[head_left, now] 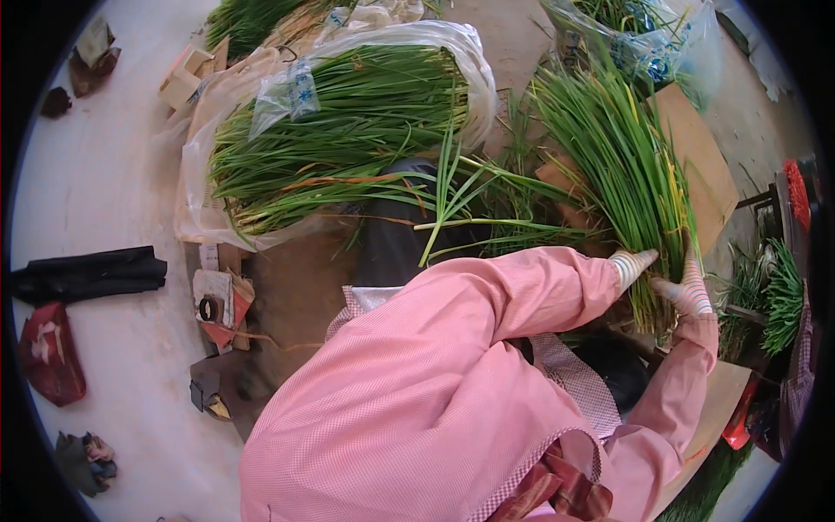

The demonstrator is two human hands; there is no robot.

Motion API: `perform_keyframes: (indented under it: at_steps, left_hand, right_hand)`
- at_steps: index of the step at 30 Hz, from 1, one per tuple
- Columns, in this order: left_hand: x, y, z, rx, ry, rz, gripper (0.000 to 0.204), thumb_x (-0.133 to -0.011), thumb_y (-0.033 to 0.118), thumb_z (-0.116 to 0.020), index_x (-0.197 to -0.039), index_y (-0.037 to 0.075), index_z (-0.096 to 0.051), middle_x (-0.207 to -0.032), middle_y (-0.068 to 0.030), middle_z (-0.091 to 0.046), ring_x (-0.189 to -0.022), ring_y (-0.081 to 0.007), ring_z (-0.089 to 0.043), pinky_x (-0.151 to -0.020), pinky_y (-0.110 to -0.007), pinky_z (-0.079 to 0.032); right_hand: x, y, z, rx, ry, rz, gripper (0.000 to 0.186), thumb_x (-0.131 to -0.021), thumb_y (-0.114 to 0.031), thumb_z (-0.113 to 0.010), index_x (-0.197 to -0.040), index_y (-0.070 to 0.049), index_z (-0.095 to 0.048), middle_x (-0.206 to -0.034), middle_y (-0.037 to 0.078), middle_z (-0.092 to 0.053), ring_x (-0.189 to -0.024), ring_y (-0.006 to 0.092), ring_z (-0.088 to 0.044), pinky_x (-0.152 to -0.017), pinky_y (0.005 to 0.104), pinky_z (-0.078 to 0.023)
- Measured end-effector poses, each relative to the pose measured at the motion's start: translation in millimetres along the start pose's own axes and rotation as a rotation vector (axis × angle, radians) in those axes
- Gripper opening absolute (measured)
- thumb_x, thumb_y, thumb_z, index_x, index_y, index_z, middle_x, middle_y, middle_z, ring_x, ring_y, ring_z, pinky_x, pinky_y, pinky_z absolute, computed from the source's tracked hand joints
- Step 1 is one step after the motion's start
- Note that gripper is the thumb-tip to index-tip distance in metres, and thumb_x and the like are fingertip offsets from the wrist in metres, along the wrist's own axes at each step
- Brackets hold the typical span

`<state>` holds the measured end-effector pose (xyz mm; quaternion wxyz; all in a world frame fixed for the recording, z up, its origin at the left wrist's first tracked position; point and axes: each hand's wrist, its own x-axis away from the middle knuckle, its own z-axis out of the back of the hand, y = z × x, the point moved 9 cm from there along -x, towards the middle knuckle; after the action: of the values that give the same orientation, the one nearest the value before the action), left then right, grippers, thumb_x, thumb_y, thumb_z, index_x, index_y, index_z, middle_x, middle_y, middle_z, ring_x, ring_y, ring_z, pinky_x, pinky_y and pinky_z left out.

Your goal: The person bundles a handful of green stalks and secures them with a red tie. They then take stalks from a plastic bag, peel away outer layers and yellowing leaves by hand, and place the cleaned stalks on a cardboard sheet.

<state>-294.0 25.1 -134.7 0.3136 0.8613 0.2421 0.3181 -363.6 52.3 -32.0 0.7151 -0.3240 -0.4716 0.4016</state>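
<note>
A thick bundle of garlic chives (626,165) stands on the right, leafy ends fanning away from me and pale stems toward me. My left hand (635,266), in a pale striped glove, closes round the stems from the left. Opposite it, my right hand (687,291), gloved alike, wraps the stems from the right. Some fingers of both hands are hidden behind the leaves. Yellowed leaves run down the bundle's right side. Several loose stalks (452,200) stretch from the left toward the bundle.
A plastic-lined basket (193,196) heaped with chives stands at upper left. Clear bags (687,52) with more greens lie at far right, above a cardboard sheet (696,157). On the pale floor at left are a black roll (87,274) and a red bag (52,357).
</note>
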Motion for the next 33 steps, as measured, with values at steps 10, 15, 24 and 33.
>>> perform_keyframes:
  at_steps: [10, 15, 24, 33]
  left_hand:
    - [129.7, 99.5, -2.7, -1.069, -0.319, -0.237, 0.055, -0.059, 0.025, -0.068, -0.107, 0.004, -0.049, -0.091, -0.0125, -0.059, -0.086, -0.0277, -0.055, -0.075, -0.034, -0.044]
    - [199.4, 189.3, 61.3, -1.943, 0.113, -0.81, 0.077, -0.047, 0.03, -0.073, -0.117, 0.023, -0.044, -0.118, -0.016, -0.039, -0.11, -0.0369, -0.036, -0.087, -0.054, -0.026]
    - [163.5, 166.0, 176.8, -2.354, 0.212, -0.39, 0.047, -0.076, 0.012, -0.045, -0.122, 0.019, -0.039, -0.112, -0.0138, -0.05, -0.101, -0.031, -0.05, -0.088, -0.043, -0.036]
    - [163.6, 168.9, 155.4, -2.208, 0.082, -0.326, 0.024, -0.077, 0.014, -0.044, -0.099, 0.013, -0.053, -0.081, -0.0086, -0.06, -0.078, -0.0265, -0.058, -0.065, -0.039, -0.045]
  right_hand:
    - [6.0, -28.0, -14.2, 1.109, 0.436, -0.121, 0.122, -0.039, -0.039, -0.08, -0.135, -0.015, -0.009, -0.132, 0.024, -0.022, -0.117, 0.0392, -0.031, -0.094, 0.0417, -0.033]
    - [2.0, -24.2, -20.6, 1.157, 0.424, -0.136, 0.12, -0.041, -0.047, -0.079, -0.135, -0.019, -0.01, -0.133, 0.024, -0.02, -0.121, 0.0397, -0.025, -0.096, 0.0473, -0.029]
    - [-18.1, -27.8, 2.1, 1.1, 0.476, -0.205, 0.114, -0.048, -0.04, -0.079, -0.135, -0.023, -0.007, -0.13, 0.021, -0.026, -0.117, 0.0365, -0.033, -0.093, 0.0427, -0.035]
    - [-50.6, -19.0, 46.2, 1.12, 0.434, -0.255, 0.116, -0.049, -0.036, -0.079, -0.136, -0.027, -0.003, -0.132, 0.02, -0.023, -0.118, 0.037, -0.033, -0.096, 0.0421, -0.031]
